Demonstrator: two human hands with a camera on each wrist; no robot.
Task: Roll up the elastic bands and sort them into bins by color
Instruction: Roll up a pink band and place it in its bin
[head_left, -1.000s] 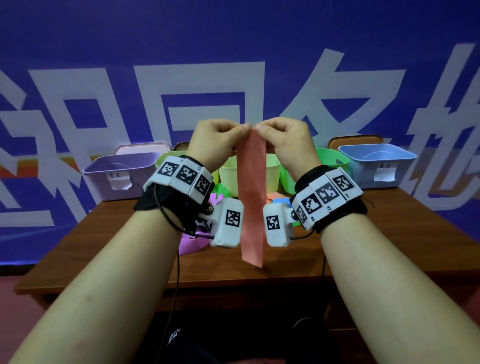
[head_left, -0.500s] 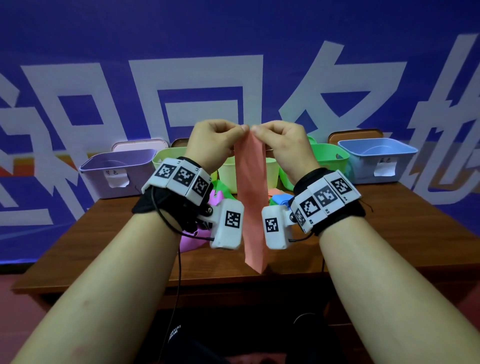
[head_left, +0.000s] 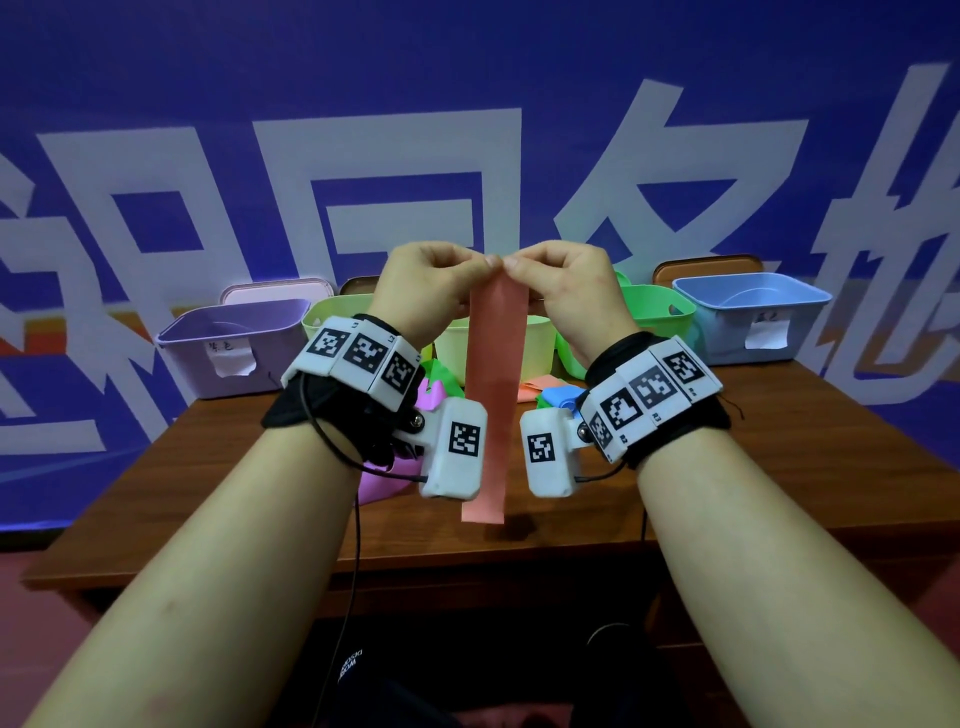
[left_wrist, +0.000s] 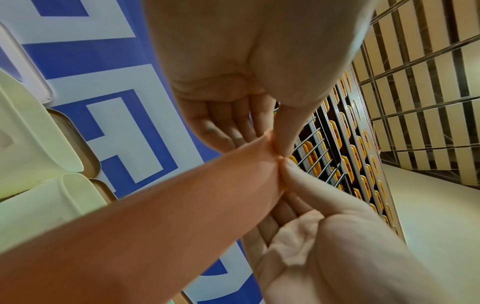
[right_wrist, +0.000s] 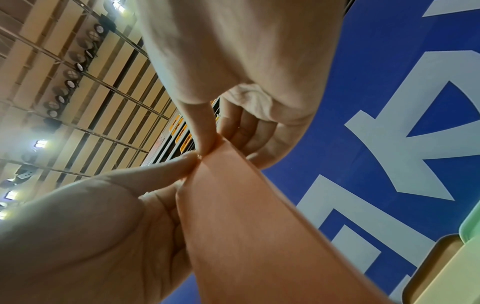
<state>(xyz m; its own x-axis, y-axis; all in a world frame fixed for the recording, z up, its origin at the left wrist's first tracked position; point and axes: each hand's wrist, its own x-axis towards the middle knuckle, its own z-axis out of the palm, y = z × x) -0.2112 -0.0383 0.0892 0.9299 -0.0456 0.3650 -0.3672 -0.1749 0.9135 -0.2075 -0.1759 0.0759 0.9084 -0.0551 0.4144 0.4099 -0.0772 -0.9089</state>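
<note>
Band (head_left: 492, 395) first — a flat salmon-orange strip hanging straight down in mid-air above the worktop (head_left: 769, 467), its top edge pinched between thumb and fingertips of both hands, its lower end free and unrolled. The left hand (head_left: 434, 288) and right hand (head_left: 566, 291) meet at that top edge, knuckles nearly touching, each grip narrow and closed on the band; the wrist views show the edge just puckered between the thumbs, so the roll seems barely begun. Behind it stand the bins: a purple bin (head_left: 234, 343) to the left, a pale yellow bin (head_left: 452, 348) directly behind the strip, a green bin (head_left: 660, 317) and a blue bin (head_left: 753, 317) to the right, with loose bands (head_left: 550, 395) in a heap on the wood. The step in hand looks like starting the roll — next the fingers would need to curl the edge over and wind downward evenly, then find the matching bin; none of that colour is plainly visible.
</note>
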